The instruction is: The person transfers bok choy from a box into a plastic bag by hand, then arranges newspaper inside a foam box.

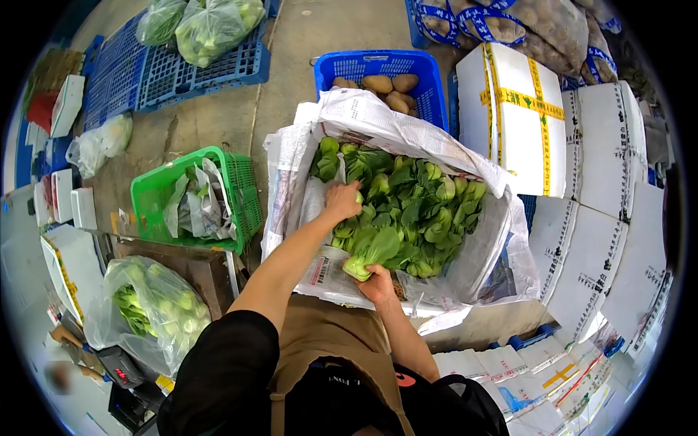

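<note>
A newspaper-lined box [476, 265] in front of me holds many heads of bok choy [418, 207], their leaves packed toward the middle and right. My left hand [343, 200] reaches into the left side of the box. Its fingers are closed on a bok choy [359, 197], of which only a pale green bit shows. Near the front rim, my right hand [378, 285] grips another bok choy [373, 253] by its pale base, leaves pointing up and right.
Behind the box stands a blue crate [429, 73] of potatoes. On the left are a green basket [251, 196] with newspaper inside and a clear bag [171, 309] of greens. White foam boxes [534, 123] stack up on the right. A blue pallet [174, 76] lies at the back left.
</note>
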`<state>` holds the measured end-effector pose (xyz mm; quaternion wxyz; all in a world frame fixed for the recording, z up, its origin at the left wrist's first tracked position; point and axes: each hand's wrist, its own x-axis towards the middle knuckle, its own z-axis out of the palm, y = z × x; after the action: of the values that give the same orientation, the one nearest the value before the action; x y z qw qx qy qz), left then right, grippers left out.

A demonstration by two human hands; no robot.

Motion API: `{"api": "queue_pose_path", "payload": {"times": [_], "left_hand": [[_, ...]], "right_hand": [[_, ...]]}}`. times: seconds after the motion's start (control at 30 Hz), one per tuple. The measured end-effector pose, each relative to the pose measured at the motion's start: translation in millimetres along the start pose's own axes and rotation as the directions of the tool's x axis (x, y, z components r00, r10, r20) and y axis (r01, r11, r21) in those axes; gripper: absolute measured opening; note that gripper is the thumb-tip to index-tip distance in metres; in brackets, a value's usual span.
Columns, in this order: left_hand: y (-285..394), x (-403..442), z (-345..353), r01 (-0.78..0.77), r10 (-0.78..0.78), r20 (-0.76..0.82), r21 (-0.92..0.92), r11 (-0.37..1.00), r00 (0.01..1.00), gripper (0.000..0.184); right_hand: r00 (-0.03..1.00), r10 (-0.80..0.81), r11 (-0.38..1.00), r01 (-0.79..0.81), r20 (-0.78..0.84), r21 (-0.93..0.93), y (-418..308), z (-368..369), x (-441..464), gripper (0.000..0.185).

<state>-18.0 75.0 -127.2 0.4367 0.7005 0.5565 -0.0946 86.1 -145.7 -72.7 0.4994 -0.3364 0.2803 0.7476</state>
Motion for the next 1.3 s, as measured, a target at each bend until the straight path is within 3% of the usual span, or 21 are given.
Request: {"api": "queue_pose_path", "payload": {"times": [0.07, 0.2, 0.3, 0.37, 0.43, 0.5, 0.53, 0.6, 0.63, 0.7, 0.77, 0.8, 0.87, 0.9, 0.97, 1.0, 1.07, 1.13, 1.17, 1.2, 1.3], "left_hand": [[12.8, -33.4, -26.2, 0.034, -0.038, -0.125, -0.037, 0.999, 0.991, 0.056], [27.2, -105.4, -99.4, 0.046, -0.185, -0.284, -0.434, 0.9, 0.941, 0.054], [-5.4, -136.2, -116.0, -0.041, -0.262, -0.149, -0.926, 0.376, 0.954, 0.051], [-6.6, -183.4, -139.0, -0.032, -0.22, -0.03, -0.999, -0.005, 0.975, 0.047], [-35.4, -209.7, -115.1, -0.03, -0.217, 0.0, -0.991, -0.133, 0.976, 0.053], [-34.9, -263.3, -129.0, 0.029, -0.398, -0.174, -0.89, 0.455, 0.901, 0.062], [-42.0, -276.0, -114.2, -0.119, -0.415, -0.378, -0.841, 0.528, 0.828, 0.058], [-48.6, -331.3, -145.3, -0.153, -0.449, -0.448, -0.819, 0.553, 0.773, 0.049], [-57.5, -349.1, -150.3, -0.252, -0.453, -0.5, -0.827, 0.502, 0.738, 0.046], [-88.3, -389.1, -155.2, -0.278, -0.396, -0.832, -0.515, 0.811, 0.388, 0.042], [-133.9, -448.1, -175.9, -0.418, -0.32, -0.91, -0.407, 0.812, 0.265, 0.04], [-157.4, -486.4, -188.6, -0.451, -0.453, -0.843, -0.537, 0.712, 0.289, 0.036], [-228.2, -547.9, -183.8, -0.184, -0.513, -0.858, -0.508, 0.842, 0.02, 0.046], [-288.1, -566.1, -156.8, 0.15, -0.391, -0.913, -0.406, 0.902, -0.119, 0.057], [-358.6, -627.0, -123.3, 0.573, -0.762, -0.64, -0.588, 0.57, 0.101, 0.086], [-390.3, -643.1, -93.2, 0.598, -0.877, -0.412, -0.647, 0.473, 0.248, 0.099], [-401.5, -662.5, -62.7, 0.45, -0.727, -0.266, -0.637, 0.625, 0.634, 0.1], [-369.5, -659.5, -46.1, 0.189, -0.443, -0.273, -0.63, 0.753, 0.854, 0.093], [-326.4, -673.2, -79.0, 0.163, -0.336, -0.145, -0.658, 0.735, 0.93, 0.081], [-311.5, -667.0, -72.9, -0.028, -0.171, -0.24, -0.653, 0.757, 0.956, 0.062], [-264.9, -689.6, -89.9, 0.074, -0.242, -0.305, -0.473, 0.878, 0.921, 0.032]], "right_hand": [[0.999, -0.011, 1.0, 0.01, 0.034, 0.019, 4.9, 3.1, -3.3, 0.063], [0.998, 0.003, 1.0, -0.005, 0.055, 0.022, 12.7, 21.7, -16.3, 0.064], [0.995, 0.013, 0.999, -0.008, 0.1, -0.047, 24.9, 38.6, -9.4, 0.072], [0.987, -0.092, 0.971, 0.118, 0.129, -0.208, 34.6, 53.3, 6.7, 0.078], [0.976, -0.12, 0.895, 0.186, 0.184, -0.406, 50.4, 81.8, 24.7, 0.083], [0.955, 0.07, 0.851, 0.094, 0.288, -0.516, 64.3, 123.8, 36.3, 0.084], [0.863, 0.176, 0.787, 0.165, 0.473, -0.594, 78.0, 144.0, 40.0, 0.083], [0.807, 0.292, 0.645, 0.231, 0.514, -0.728, 117.2, 193.9, 33.3, 0.078], [0.867, 0.262, 0.664, 0.157, 0.424, -0.731, 126.9, 200.3, 42.6, 0.07], [0.82, 0.352, 0.565, 0.197, 0.45, -0.801, 182.0, 245.6, 28.2, 0.068], [0.764, 0.47, 0.636, 0.054, 0.442, -0.77, 236.6, 273.3, 31.7, 0.066], [0.738, 0.524, 0.648, -0.022, 0.425, -0.761, 269.2, 288.2, 26.3, 0.068], [0.642, 0.651, 0.605, -0.119, 0.404, -0.787, 340.6, 322.9, 3.7, 0.071], [0.57, 0.722, 0.558, -0.144, 0.393, -0.818, 377.9, 337.1, -10.6, 0.072], [0.421, 0.832, 0.478, -0.213, 0.361, -0.852, 439.1, 344.9, -16.6, 0.076], [0.401, 0.863, 0.431, -0.268, 0.307, -0.862, 466.5, 343.1, -15.0, 0.076], [0.378, 0.902, 0.328, -0.286, 0.209, -0.9, 519.5, 332.6, -6.7, 0.074], [0.42, 0.902, 0.235, -0.286, 0.099, -0.929, 560.6, 314.4, -0.6, 0.067], [0.458, 0.888, 0.206, -0.315, 0.042, -0.926, 575.5, 303.9, 2.1, 0.063], [0.386, 0.922, 0.136, -0.291, 0.013, -0.947, 586.8, 296.4, 3.8, 0.054], [0.604, 0.789, -0.039, -0.139, -0.116, -0.989, 600.3, 267.9, 18.8, 0.05]]}}
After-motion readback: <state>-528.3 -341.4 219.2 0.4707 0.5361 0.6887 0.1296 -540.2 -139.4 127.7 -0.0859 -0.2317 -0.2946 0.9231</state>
